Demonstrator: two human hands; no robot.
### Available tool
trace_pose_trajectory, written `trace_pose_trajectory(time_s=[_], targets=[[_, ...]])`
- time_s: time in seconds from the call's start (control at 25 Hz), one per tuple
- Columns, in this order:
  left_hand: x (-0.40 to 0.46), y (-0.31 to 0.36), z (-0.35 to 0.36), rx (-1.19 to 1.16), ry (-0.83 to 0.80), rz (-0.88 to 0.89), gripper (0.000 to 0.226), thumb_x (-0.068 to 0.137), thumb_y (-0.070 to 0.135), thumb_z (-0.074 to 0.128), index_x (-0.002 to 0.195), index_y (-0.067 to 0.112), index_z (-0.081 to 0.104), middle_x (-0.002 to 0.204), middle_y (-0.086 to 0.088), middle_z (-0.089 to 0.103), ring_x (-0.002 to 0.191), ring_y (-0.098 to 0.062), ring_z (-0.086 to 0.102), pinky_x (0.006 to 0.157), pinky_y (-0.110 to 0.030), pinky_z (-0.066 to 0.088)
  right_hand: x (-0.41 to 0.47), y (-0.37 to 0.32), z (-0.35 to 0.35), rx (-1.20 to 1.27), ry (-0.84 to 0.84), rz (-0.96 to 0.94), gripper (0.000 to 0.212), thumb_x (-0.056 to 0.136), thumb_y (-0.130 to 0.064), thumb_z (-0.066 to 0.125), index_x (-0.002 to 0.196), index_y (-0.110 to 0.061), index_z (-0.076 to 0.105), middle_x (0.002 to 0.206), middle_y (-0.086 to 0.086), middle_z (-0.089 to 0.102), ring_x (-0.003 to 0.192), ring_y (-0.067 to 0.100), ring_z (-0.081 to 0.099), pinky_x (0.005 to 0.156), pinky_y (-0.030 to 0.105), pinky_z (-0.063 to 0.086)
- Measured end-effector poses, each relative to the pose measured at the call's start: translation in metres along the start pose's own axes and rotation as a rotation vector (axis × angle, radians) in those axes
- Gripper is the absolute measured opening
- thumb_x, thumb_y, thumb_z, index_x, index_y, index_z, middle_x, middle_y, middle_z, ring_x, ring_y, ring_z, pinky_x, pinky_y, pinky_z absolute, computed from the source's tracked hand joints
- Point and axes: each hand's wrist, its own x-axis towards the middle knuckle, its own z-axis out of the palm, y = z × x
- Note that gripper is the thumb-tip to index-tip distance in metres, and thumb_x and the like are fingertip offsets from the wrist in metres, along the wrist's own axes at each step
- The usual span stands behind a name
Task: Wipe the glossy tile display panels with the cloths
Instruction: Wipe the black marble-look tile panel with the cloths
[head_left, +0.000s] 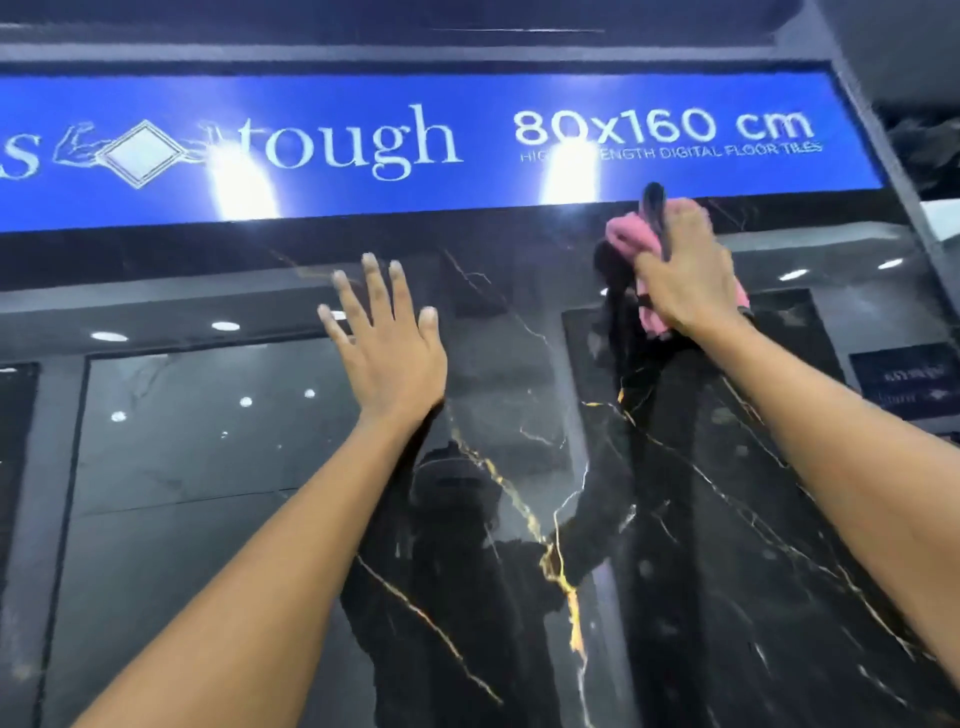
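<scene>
Pink cloth (631, 240) sits bunched under my right hand (685, 270), fingers curled round it, pressed on the black gold-veined panel (519, 467) just below the blue sign (415, 145). Panel's long axis runs down, away from both hands. My left hand (387, 353) lies open, fingers spread flat on the panel beside it. Something dark against the cloth I can't identify; the right fingertips are blurred.

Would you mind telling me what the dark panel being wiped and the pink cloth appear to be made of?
The dark panel looks like polished ceramic or porcelain tile printed as black marble: gold and white veins, and mirror-sharp reflections of ceiling lights; real stone cannot be ruled out. The pink cloth, gripped by the right hand, looks like soft, matte, fuzzy fabric, possibly microfibre, bunched in folds.
</scene>
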Motion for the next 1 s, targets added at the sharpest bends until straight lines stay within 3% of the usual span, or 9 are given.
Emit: trace_pose_trajectory(time_s=[0.08,0.2,0.28,0.4,0.48,0.72,0.8,0.92,1.0], targets=[[-0.003,-0.002,0.004,0.030,0.029,0.021,0.059,0.106,0.037,0.024,0.157,0.014,0.004,0.165,-0.006,-0.005,0.150,-0.035,-0.008,0.118,-0.055,-0.005,-0.001,-0.036,0.014,0.075,0.074,0.051,0.033,0.074,-0.033,0.046,0.096,-0.017,0.065,0.099,0.007,0.061,0.098,0.025,0.057,0.082,0.032,0.043],[-0.001,-0.005,-0.001,0.022,0.020,0.004,0.058,0.106,0.036,0.025,0.157,0.016,0.007,0.165,-0.003,-0.004,0.150,-0.032,-0.007,0.119,-0.053,-0.005,-0.036,-0.093,0.049,0.013,-0.270,-0.501,0.074,0.075,-0.040,0.033,0.146,-0.019,0.041,0.153,0.005,0.037,0.142,0.020,0.029,0.115,0.036,0.020],[-0.004,-0.005,-0.002,0.037,0.019,0.008,0.057,0.106,0.036,0.025,0.157,0.018,0.008,0.165,-0.001,-0.003,0.151,-0.029,-0.006,0.119,-0.051,-0.005,-0.021,-0.077,0.035,-0.026,-0.358,-0.673,0.079,0.076,-0.039,0.033,0.153,-0.023,0.027,0.161,-0.002,0.022,0.148,0.015,0.018,0.117,0.033,0.014],[-0.008,-0.004,-0.001,0.026,0.030,-0.015,0.056,0.106,0.036,0.024,0.157,0.019,0.008,0.165,0.001,-0.002,0.151,-0.026,-0.006,0.120,-0.048,-0.004,0.021,-0.006,0.002,0.020,-0.070,-0.188,0.068,0.082,-0.034,0.048,0.148,-0.021,0.036,0.152,0.005,0.038,0.136,0.027,0.037,0.113,0.037,0.026],[-0.011,0.003,0.001,0.004,0.052,-0.065,0.055,0.106,0.035,0.025,0.157,0.021,0.010,0.165,0.004,0.000,0.151,-0.023,-0.005,0.121,-0.047,-0.004,0.019,-0.003,0.003,-0.040,0.021,0.135,0.067,0.086,-0.032,0.047,0.148,-0.011,0.032,0.152,0.014,0.032,0.141,0.030,0.029,0.116,0.045,0.021],[-0.030,0.007,0.002,-0.030,0.080,-0.086,0.057,0.104,0.033,0.034,0.157,0.020,0.017,0.165,0.004,0.005,0.152,-0.022,-0.001,0.122,-0.043,-0.003,-0.013,-0.063,0.028,-0.111,-0.429,-0.836,0.080,0.080,-0.050,0.034,0.155,-0.028,0.016,0.163,-0.004,0.011,0.149,0.013,0.008,0.119,0.039,0.012],[-0.037,0.004,0.002,-0.033,0.074,-0.072,0.057,0.104,0.035,0.033,0.157,0.020,0.017,0.165,0.004,0.005,0.152,-0.021,-0.002,0.122,-0.040,-0.003,0.017,-0.020,0.015,-0.097,-0.290,-0.654,0.086,0.071,-0.056,0.029,0.154,-0.032,0.023,0.160,-0.006,0.022,0.146,0.013,0.020,0.114,0.037,0.021],[-0.043,0.005,0.004,-0.041,0.091,-0.077,0.056,0.105,0.036,0.032,0.157,0.021,0.016,0.165,0.004,0.004,0.152,-0.020,-0.003,0.122,-0.039,-0.004,0.009,0.027,0.003,-0.070,-0.057,0.000,0.078,0.081,-0.047,0.039,0.153,-0.019,0.026,0.158,0.004,0.026,0.146,0.021,0.019,0.116,0.045,0.016],[-0.044,0.007,0.006,-0.039,0.101,-0.083,0.056,0.105,0.036,0.032,0.156,0.021,0.017,0.164,0.004,0.005,0.152,-0.021,-0.002,0.122,-0.040,-0.003,-0.045,0.005,0.018,0.017,-0.001,-0.011,0.074,0.081,-0.038,0.038,0.150,-0.012,0.034,0.155,0.010,0.032,0.145,0.027,0.023,0.117,0.045,0.011]])
